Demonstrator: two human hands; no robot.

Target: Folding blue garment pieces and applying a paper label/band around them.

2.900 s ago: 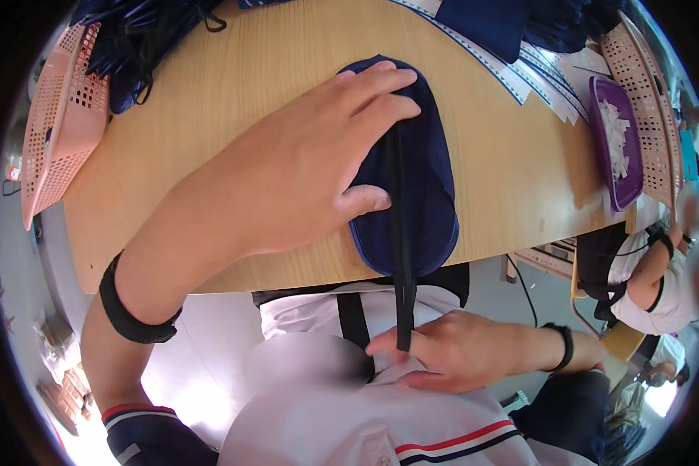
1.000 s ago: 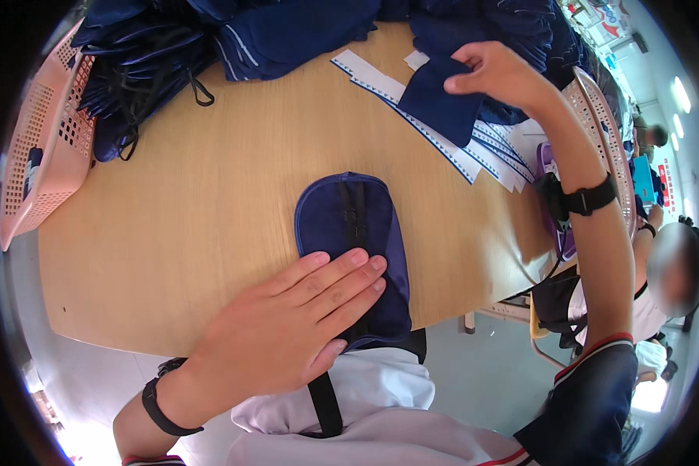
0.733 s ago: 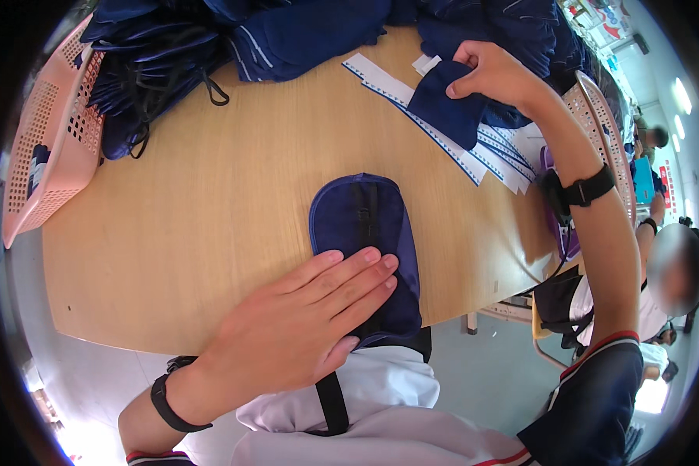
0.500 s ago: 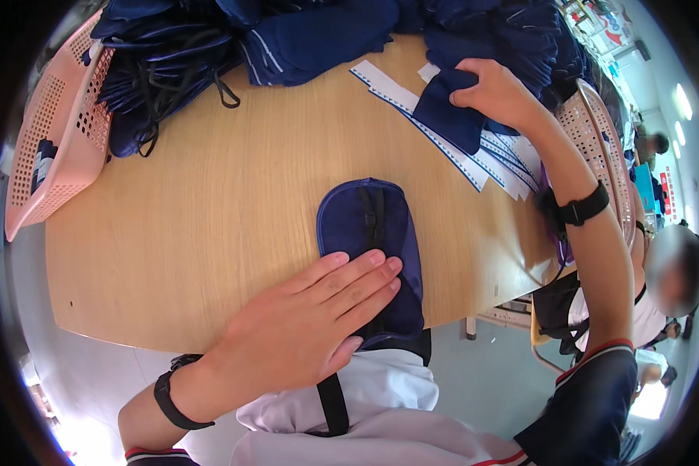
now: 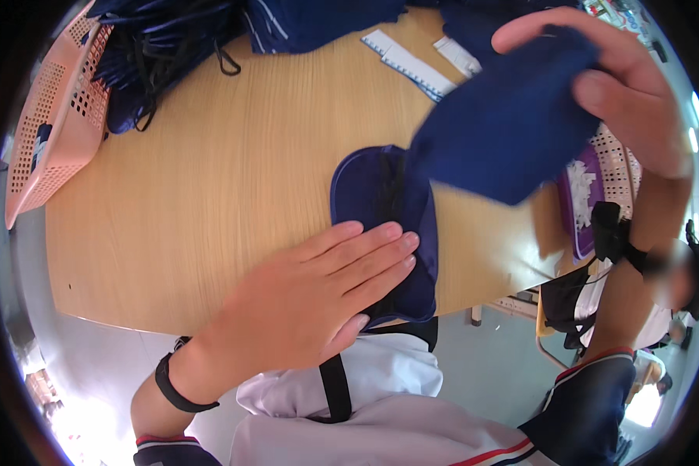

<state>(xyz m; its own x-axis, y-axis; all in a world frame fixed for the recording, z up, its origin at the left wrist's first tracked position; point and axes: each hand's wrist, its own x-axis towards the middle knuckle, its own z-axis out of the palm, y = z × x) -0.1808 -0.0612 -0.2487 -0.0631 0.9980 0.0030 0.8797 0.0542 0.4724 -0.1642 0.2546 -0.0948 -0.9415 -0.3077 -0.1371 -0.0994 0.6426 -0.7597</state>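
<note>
On the wooden table [image 5: 225,186] in front of me lies a navy fabric piece [image 5: 357,182] with a rounded far end and a black strap down its middle. My left hand [image 5: 311,287] rests flat across its near half, fingers stretched out, hiding part of it. To the right, my right hand [image 5: 637,101] pinches a navy cloth panel [image 5: 505,124] between thumb and fingers and holds it up in the air. The panel is slightly blurred, and its lower left corner overlaps the rounded piece in the picture; whether they touch I cannot tell.
Piles of navy fabric pieces [image 5: 186,46] with black cords line the far edge. White printed paper strips [image 5: 412,66] lie beyond the raised panel. A pink basket [image 5: 62,132] stands at left, a purple tray [image 5: 575,206] with white bits at right. Another person sits at far right.
My right hand has lifted the cloth panel off the paper strips toward me and to the right. My left hand stays on the rounded piece, which sits slightly farther right and up in the picture.
</note>
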